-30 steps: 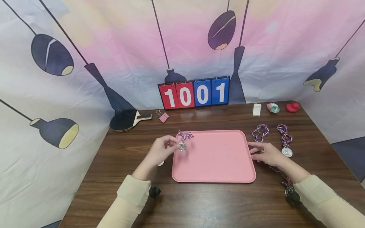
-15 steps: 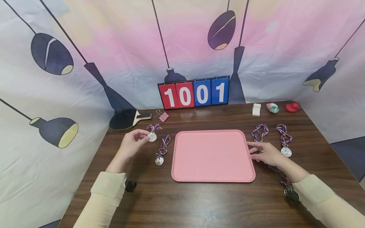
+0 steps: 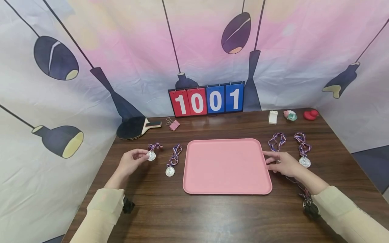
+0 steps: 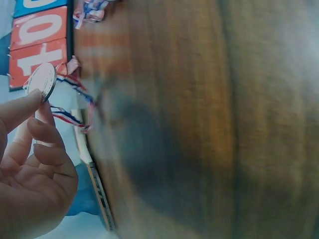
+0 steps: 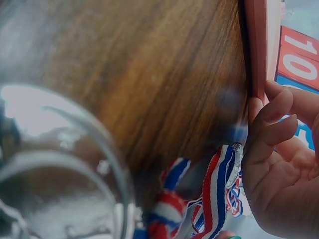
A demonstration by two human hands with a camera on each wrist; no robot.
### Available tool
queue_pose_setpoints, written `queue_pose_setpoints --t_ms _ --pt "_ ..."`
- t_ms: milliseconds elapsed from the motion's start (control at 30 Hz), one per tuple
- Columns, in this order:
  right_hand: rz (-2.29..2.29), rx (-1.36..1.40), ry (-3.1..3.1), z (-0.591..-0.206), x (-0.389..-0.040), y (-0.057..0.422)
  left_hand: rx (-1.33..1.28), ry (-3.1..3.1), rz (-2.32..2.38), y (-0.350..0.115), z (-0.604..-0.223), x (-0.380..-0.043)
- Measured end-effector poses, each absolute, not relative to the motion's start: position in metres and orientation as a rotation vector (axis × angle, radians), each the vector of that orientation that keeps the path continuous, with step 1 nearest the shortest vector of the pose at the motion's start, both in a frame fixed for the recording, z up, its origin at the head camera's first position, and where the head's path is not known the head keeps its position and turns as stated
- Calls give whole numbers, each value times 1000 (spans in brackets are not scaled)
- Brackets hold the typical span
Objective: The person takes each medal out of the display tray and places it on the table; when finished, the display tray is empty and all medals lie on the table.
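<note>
My left hand (image 3: 130, 163) pinches a silver medal (image 3: 151, 155) by its edge between thumb and fingers, left of the pink tray (image 3: 228, 167). In the left wrist view, the medal (image 4: 42, 81) stands tilted and its striped ribbon (image 4: 88, 107) trails behind. I cannot tell whether it touches the table. A second medal (image 3: 170, 171) lies between that hand and the tray. At the tray's right rim my right hand (image 3: 284, 164) touches the edge with loosely extended fingers. Beside it lie a medal (image 3: 305, 162), a dark-looking medal (image 3: 307, 204) near the sleeve, and a ribbon (image 3: 276, 141) whose medal is hidden.
Along the back stand a scoreboard (image 3: 206, 99), a white block (image 3: 273, 117), a small pink-and-teal figure (image 3: 290, 115) and a red duck (image 3: 310, 115). A table tennis paddle (image 3: 132, 128) and a pink binder clip (image 3: 174, 124) lie at the back left.
My left hand has carried the medal from over the tray's left edge leftward, then slightly down and nearer. The right hand and tray have stayed in place.
</note>
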State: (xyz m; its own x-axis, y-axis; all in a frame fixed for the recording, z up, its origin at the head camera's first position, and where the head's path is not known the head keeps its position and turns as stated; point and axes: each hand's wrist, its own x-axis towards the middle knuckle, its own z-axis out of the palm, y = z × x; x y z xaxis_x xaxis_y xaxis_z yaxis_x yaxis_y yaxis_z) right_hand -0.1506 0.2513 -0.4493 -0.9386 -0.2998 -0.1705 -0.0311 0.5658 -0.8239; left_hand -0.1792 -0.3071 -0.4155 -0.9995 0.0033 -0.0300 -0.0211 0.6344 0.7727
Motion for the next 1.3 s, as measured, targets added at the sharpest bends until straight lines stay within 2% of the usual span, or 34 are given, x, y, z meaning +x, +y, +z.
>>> queue_pose_setpoints --t_ms 400,900,1300 --pt "-1294 -278 2523 -449 -152 253 -120 2639 1280 -322 -434 -165" --pt "-1309 -254 2499 -448 -152 256 -58 2613 1260 -334 -444 -158" --pt "-1324 -257 2478 -448 -153 253 -138 2593 1204 -337 -439 -155"
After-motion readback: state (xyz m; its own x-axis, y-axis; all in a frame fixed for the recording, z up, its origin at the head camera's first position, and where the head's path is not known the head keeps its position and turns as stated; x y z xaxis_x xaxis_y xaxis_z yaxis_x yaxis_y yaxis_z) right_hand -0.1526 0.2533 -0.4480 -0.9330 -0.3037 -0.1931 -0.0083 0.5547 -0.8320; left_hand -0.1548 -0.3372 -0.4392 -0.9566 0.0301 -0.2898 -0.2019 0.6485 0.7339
